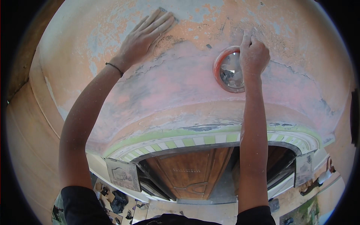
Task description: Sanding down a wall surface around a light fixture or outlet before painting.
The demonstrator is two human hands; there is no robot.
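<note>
My left hand (pixel 144 41) lies flat on the wall (pixel 202 75) at the upper left, fingers side by side. Under its fingertips shows the dark grey edge of a piece of sandpaper (pixel 174 21), pressed against patchy orange and grey paint. My right hand (pixel 255 56) is closed, its forefinger reaching up to the wall; whatever its curled fingers hold, if anything, is hidden. Just left of that hand, and partly behind it, a round glass (pixel 229 71) sits in a reddish ring frame (pixel 217 69). Pale dust coats both hands.
Below the wall curves a green and white striped arch moulding (pixel 187 141) over a carved brown wooden door (pixel 187 168). Far below lie a black bag (pixel 119 201) and shoes on the floor. Another person (pixel 324 176) is at the lower right.
</note>
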